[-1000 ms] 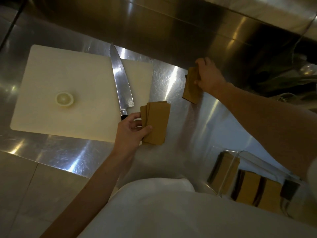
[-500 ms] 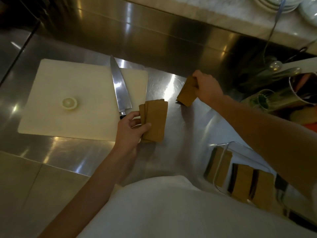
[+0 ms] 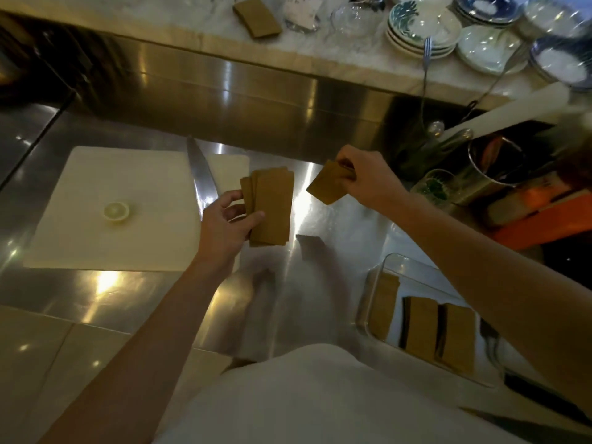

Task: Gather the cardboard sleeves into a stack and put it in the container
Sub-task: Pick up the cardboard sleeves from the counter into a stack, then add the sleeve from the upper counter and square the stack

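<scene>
My left hand [image 3: 226, 224] holds a fanned stack of brown cardboard sleeves [image 3: 272, 206] above the steel counter, just right of the cutting board. To its right, my right hand [image 3: 365, 181] grips one more cardboard sleeve [image 3: 328, 184], lifted and tilted a short gap away from the stack. A clear container [image 3: 381, 277] sits at the lower right, partly behind my right forearm, with several sleeves [image 3: 423, 328] lying inside it. Another brown sleeve [image 3: 256, 17] rests on the marble ledge at the top.
A white cutting board [image 3: 128, 187] carries a large knife [image 3: 201, 177] and a lemon slice [image 3: 116, 211]. Stacked bowls and plates [image 3: 423, 30] line the ledge. A metal canister [image 3: 493, 168], a glass [image 3: 432, 187] and an orange item [image 3: 538, 206] crowd the right side.
My right hand has lifted its sleeve off the counter by the back wall and carried it toward the stack in my left hand. The view has tilted up, showing the ledge.
</scene>
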